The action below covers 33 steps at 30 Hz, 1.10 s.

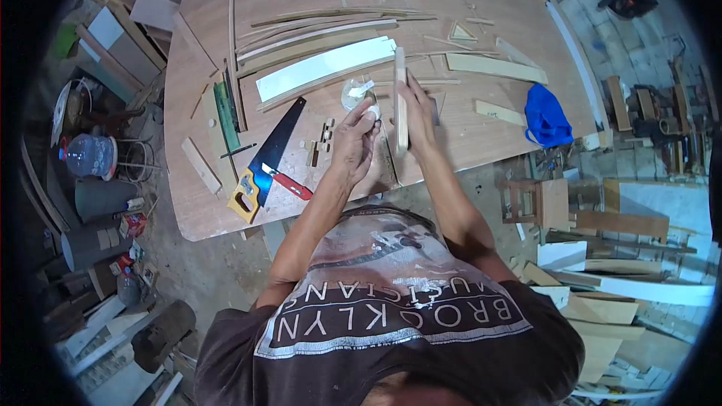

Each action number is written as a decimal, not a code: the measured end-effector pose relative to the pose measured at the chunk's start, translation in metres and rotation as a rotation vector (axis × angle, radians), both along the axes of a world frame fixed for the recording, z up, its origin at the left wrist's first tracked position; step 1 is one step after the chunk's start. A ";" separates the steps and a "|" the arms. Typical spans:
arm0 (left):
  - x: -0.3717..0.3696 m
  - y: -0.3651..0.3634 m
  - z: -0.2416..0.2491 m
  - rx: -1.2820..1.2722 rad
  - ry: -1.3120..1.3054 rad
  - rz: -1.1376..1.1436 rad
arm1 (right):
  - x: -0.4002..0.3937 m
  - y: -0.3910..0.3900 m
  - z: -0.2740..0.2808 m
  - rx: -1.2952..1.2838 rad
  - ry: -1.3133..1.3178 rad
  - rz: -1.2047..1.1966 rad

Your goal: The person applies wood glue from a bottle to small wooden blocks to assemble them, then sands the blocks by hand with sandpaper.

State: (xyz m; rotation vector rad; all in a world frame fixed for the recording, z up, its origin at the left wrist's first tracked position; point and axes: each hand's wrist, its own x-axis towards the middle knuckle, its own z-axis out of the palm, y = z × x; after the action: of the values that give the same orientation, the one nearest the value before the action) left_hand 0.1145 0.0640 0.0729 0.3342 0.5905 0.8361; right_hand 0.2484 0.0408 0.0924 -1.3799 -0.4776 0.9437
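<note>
My right hand (421, 114) is wrapped round a narrow light wooden board (401, 101), held on edge near the table's front. To its left, my left hand (356, 139) is closed, thumb and fingers pinched on a small white piece (374, 112) too small to identify. Just beyond that hand lies a clear round container or bag (355, 93) with a white bit on it. Several small wooden blocks (326, 135) rest on the table left of my left hand. Further left are a handsaw (275, 152) with a yellow handle and a red utility knife (289, 183).
The wooden table (301, 116) also bears long strips, a white board (325, 68), a green piece (225, 116), a small wooden triangle (462, 31) and a blue bag (547, 116) at the right edge. A stool (551, 204) and stacked boards stand at the right.
</note>
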 end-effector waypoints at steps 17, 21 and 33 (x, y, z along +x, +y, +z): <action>-0.007 0.014 -0.003 -0.003 -0.100 -0.105 | -0.034 -0.039 0.012 0.076 -0.608 0.128; -0.004 0.007 -0.005 0.114 -0.044 -0.124 | 0.000 0.013 0.000 -0.039 -0.630 0.112; -0.009 0.014 -0.005 0.444 0.291 -0.090 | -0.010 0.000 0.016 -0.072 -0.499 0.211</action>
State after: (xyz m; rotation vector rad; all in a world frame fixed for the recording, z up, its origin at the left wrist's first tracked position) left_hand 0.1053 0.0782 0.0683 0.8926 0.6512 0.8333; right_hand 0.2381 0.0409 0.1086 -1.6579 -0.9877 0.7837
